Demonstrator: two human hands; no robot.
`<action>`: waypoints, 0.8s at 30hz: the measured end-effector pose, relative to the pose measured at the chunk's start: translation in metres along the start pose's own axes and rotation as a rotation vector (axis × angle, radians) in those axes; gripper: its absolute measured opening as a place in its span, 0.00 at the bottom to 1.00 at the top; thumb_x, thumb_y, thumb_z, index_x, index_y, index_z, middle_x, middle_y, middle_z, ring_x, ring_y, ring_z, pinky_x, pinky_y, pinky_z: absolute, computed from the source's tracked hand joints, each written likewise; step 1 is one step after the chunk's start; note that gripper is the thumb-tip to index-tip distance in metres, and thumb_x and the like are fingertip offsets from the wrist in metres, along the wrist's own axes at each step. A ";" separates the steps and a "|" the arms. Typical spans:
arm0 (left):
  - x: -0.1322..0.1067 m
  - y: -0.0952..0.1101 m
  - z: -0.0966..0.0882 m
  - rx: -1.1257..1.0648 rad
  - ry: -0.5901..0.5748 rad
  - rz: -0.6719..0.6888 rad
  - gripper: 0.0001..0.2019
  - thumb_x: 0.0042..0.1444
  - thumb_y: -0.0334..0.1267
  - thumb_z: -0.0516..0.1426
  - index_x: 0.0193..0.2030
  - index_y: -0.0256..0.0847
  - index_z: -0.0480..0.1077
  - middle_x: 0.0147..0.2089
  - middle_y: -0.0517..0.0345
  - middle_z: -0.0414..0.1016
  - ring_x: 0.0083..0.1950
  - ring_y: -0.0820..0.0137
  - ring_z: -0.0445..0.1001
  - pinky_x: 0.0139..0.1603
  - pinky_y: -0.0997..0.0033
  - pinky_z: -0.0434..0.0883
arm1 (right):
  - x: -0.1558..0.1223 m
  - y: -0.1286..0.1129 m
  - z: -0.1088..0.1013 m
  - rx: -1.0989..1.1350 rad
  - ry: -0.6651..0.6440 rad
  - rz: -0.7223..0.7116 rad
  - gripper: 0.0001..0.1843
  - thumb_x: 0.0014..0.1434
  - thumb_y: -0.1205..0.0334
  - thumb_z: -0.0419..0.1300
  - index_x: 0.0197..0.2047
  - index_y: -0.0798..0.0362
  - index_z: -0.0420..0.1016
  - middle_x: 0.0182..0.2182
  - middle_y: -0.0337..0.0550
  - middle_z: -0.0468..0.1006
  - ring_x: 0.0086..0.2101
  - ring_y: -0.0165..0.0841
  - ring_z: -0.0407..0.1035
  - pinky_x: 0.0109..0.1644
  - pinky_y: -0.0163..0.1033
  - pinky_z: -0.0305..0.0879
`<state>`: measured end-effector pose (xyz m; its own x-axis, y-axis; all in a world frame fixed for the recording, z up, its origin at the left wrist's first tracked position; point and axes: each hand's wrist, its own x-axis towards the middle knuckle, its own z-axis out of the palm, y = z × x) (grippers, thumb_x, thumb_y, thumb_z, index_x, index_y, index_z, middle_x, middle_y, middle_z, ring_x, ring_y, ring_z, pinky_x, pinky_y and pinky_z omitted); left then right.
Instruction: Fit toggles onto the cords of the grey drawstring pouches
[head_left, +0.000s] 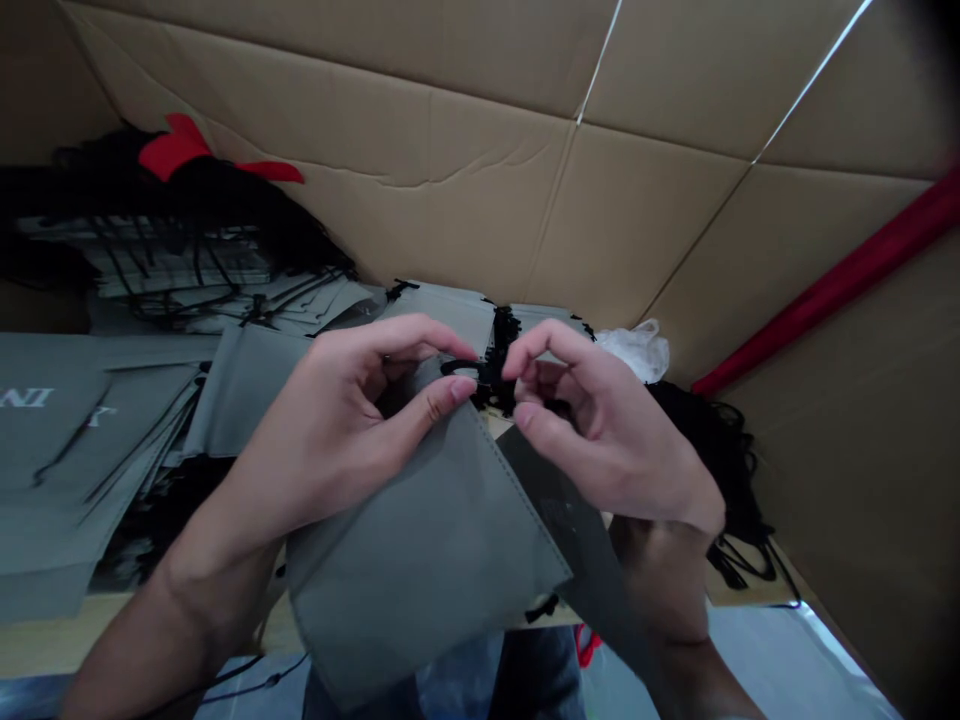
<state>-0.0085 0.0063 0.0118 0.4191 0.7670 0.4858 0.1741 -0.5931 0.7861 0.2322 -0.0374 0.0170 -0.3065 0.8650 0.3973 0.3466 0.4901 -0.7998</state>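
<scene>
Above the tabletop point(45, 637), the left hand point(352, 410) pinches the grey fabric pouch point(420, 560) at its black cord point(454, 367), stitched edge slanting down rightward, while the right hand point(600, 430), fingertips parted, hovers just right.

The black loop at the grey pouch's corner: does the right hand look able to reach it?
Probably yes: the right hand is close beside the black loop, and nothing plainly stands between them.

1. Dim, cool light; bright slits point(814, 78) glare above and right of the grey bag point(420, 560).
2. Left of it, black cords point(289, 215) sink into shadow — detail lost.
3. Right of it, the right wrist point(671, 560) blurs — possibly motion.
4. Far upper right, a corner darkens.
</scene>
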 end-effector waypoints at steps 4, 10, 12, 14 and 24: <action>-0.001 0.003 0.003 0.080 0.099 0.069 0.05 0.70 0.43 0.71 0.47 0.48 0.89 0.38 0.63 0.88 0.37 0.73 0.80 0.36 0.75 0.72 | -0.007 0.002 -0.006 0.059 0.012 -0.025 0.17 0.61 0.78 0.56 0.47 0.46 0.68 0.41 0.38 0.68 0.40 0.35 0.64 0.40 0.42 0.63; 0.000 0.000 0.005 -0.115 0.129 0.058 0.04 0.67 0.40 0.75 0.47 0.48 0.89 0.43 0.64 0.90 0.41 0.72 0.85 0.40 0.77 0.77 | -0.008 -0.001 -0.004 0.133 0.037 -0.164 0.15 0.68 0.77 0.67 0.48 0.46 0.73 0.44 0.40 0.75 0.44 0.34 0.73 0.45 0.40 0.74; 0.001 0.001 0.005 -0.175 0.114 0.049 0.06 0.67 0.39 0.75 0.49 0.48 0.89 0.44 0.63 0.90 0.42 0.72 0.86 0.41 0.77 0.78 | -0.006 -0.002 -0.002 0.203 0.128 -0.177 0.16 0.68 0.77 0.69 0.48 0.46 0.73 0.44 0.39 0.77 0.43 0.32 0.76 0.45 0.37 0.77; 0.001 0.002 0.007 -0.201 0.110 0.042 0.05 0.68 0.39 0.74 0.49 0.48 0.89 0.44 0.62 0.90 0.42 0.72 0.85 0.40 0.77 0.78 | -0.005 -0.003 0.001 0.236 0.210 -0.194 0.19 0.66 0.79 0.71 0.47 0.46 0.74 0.42 0.36 0.79 0.41 0.30 0.78 0.44 0.35 0.80; 0.001 0.003 0.014 -0.336 0.167 -0.079 0.08 0.67 0.43 0.75 0.41 0.45 0.85 0.37 0.60 0.85 0.36 0.73 0.80 0.34 0.79 0.74 | -0.006 0.000 0.010 0.020 0.399 -0.405 0.15 0.67 0.75 0.76 0.46 0.45 0.84 0.38 0.35 0.88 0.37 0.32 0.86 0.41 0.34 0.87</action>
<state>0.0049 0.0013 0.0095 0.2607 0.8531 0.4520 -0.1136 -0.4379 0.8918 0.2256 -0.0436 0.0101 -0.0511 0.5835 0.8105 0.2528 0.7927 -0.5548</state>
